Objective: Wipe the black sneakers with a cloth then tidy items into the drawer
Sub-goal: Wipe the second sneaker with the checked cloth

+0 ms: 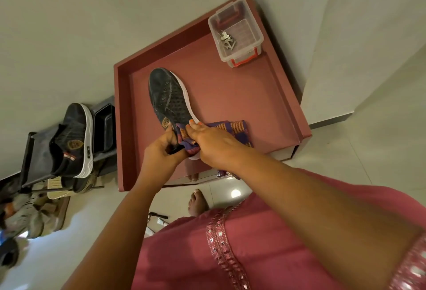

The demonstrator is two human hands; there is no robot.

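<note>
Location of sneaker: we find one black sneaker (167, 98) lying inside the open red drawer (230, 96), toe pointing away from the person, heel end under the hands.
Second sneaker: its pair (73, 142) sits on a dark rack (34, 151) to the left of the drawer, well apart from the hands.
Cloth: a purple and orange checked cloth (232, 130) is bunched at the sneaker's heel, its free end spread on the drawer floor.
Left grip: our left hand (161, 151) is clenched on the heel collar, steadying the shoe.
Right grip: our right hand (212, 144) grasps the cloth and presses it against the side of the shoe near the sole.
Handling, sneaker: we judge it light, with a soft mesh upper that gives under pressure and a firmer white sole; hold is best taken at the heel or along the sole edge.
Handling, cloth: limp and not slippery; we judge a bunched wad gives a firmer wipe.
Other contents: a clear plastic box (251, 40) holding keys (227, 39) stands in the drawer's far corner.
Stage: wiping of this shoe appears under way; tidying not yet done.
</note>
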